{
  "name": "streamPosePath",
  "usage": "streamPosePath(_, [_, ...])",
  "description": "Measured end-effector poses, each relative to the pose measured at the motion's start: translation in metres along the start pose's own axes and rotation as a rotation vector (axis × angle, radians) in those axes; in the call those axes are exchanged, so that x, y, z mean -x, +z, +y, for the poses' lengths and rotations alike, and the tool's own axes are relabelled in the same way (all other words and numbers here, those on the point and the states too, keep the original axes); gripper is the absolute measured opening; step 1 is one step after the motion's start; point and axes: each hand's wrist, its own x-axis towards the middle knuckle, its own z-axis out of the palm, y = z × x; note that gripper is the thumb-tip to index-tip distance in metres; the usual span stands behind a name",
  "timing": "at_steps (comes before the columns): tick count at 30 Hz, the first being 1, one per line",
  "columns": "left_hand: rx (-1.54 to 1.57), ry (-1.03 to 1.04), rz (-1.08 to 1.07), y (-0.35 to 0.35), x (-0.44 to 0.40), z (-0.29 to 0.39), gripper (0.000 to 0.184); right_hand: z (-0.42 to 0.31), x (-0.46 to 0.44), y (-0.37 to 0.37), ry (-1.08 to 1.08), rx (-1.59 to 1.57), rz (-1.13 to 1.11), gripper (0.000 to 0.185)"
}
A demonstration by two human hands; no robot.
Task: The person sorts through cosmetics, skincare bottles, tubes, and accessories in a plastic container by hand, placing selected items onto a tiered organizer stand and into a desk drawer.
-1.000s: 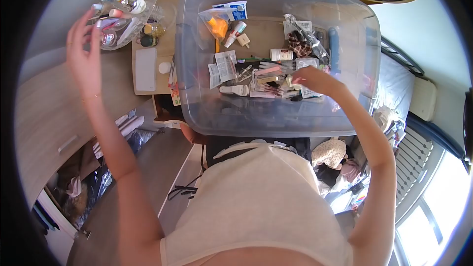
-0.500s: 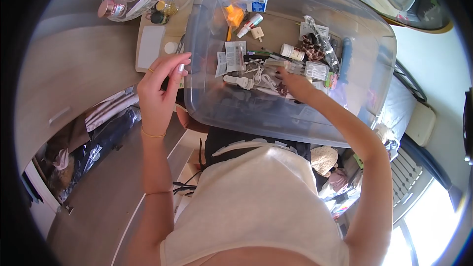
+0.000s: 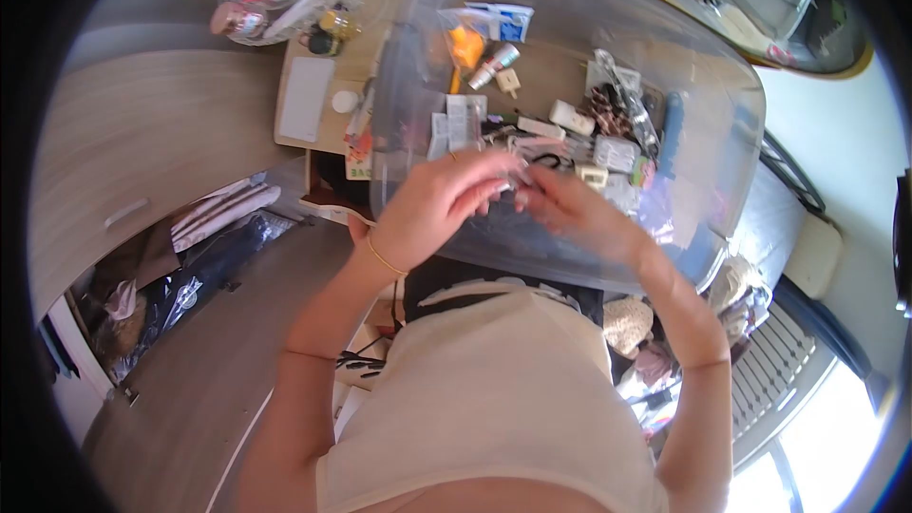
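Note:
My left hand (image 3: 442, 198) and my right hand (image 3: 578, 207) meet over the front part of a clear plastic bin (image 3: 391, 104). Fingertips of both hands are pinched close together around something small and dark, too blurred to name. Behind them in the bin lie a white bottle (image 3: 571, 117), a brown checked scrunchie (image 3: 608, 110), a clear box of white items (image 3: 616, 154) and paper packets (image 3: 465, 117). Farther back are an orange bottle (image 3: 465, 46), a white spray bottle (image 3: 495, 66), a charger plug (image 3: 508, 84) and a blue-and-white packet (image 3: 508, 21).
Left of the bin, a desk holds a white rectangular item (image 3: 306, 100), a round white lid (image 3: 345, 102) and a clear organizer of cosmetics (image 3: 285, 9). A mirror with a gold rim (image 3: 836, 71) stands at the back right. An open drawer (image 3: 190, 256) sits low on the left.
My left hand has come from beside the bin to over its front. My right hand has drawn back from the items, meeting the left. The view has shifted slightly.

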Motion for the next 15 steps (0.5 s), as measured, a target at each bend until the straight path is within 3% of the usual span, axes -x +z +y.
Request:
streamPosePath(1, [0.007, 0.008, -0.061, -0.008, 0.002, 0.003, 0.018, -0.004, 0.0, 0.005, -0.032, 0.007, -0.007, 0.024])
streamPosePath(2, [0.075, -0.012, 0.048, -0.007, 0.004, -0.001, 0.016, -0.007, 0.0, 0.009, -0.023, -0.076, -0.007, 0.023])
streamPosePath(3, [-0.009, -0.004, 0.082, -0.012, 0.004, 0.004, 0.019, -0.011, -0.004, 0.012, -0.023, -0.156, -0.012, 0.022])
streamPosePath(5, [-0.141, -0.007, 0.106, -0.021, 0.003, 0.011, 0.021, -0.02, -0.012, 0.015, -0.133, -0.007, -0.006, 0.019])
streamPosePath(7, [-0.299, 0.12, 0.11, -0.031, 0.001, 0.008, 0.023, -0.029, -0.017, 0.021, -0.15, 0.013, -0.025, 0.018])
streamPosePath(9, [-0.448, 0.045, 0.09, -0.044, 0.002, 0.012, 0.019, -0.03, -0.022, 0.026, -0.175, -0.063, 0.072, 0.018])
streamPosePath(11, [-0.42, 0.09, 0.014, -0.056, -0.003, 0.008, 0.017, -0.037, -0.027, 0.028, -0.206, -0.006, 0.106, 0.018])
streamPosePath(12, [-0.185, -0.091, -0.128, -0.063, -0.007, 0.013, 0.011, -0.038, -0.029, 0.028, -0.216, 0.064, 0.112, 0.018])
streamPosePath(13, [0.001, -0.144, -0.172, -0.064, -0.009, 0.011, 0.012, -0.036, -0.03, 0.026, -0.216, 0.132, 0.118, 0.018])
streamPosePath(14, [-0.042, -0.149, -0.13, -0.064, -0.011, 0.007, 0.014, -0.027, -0.036, 0.019, -0.168, 0.186, 0.104, 0.02])
streamPosePath(15, [-0.091, -0.151, -0.085, -0.066, -0.014, 0.003, 0.015, -0.001, -0.048, 0.011, -0.352, 0.218, 0.214, 0.023])
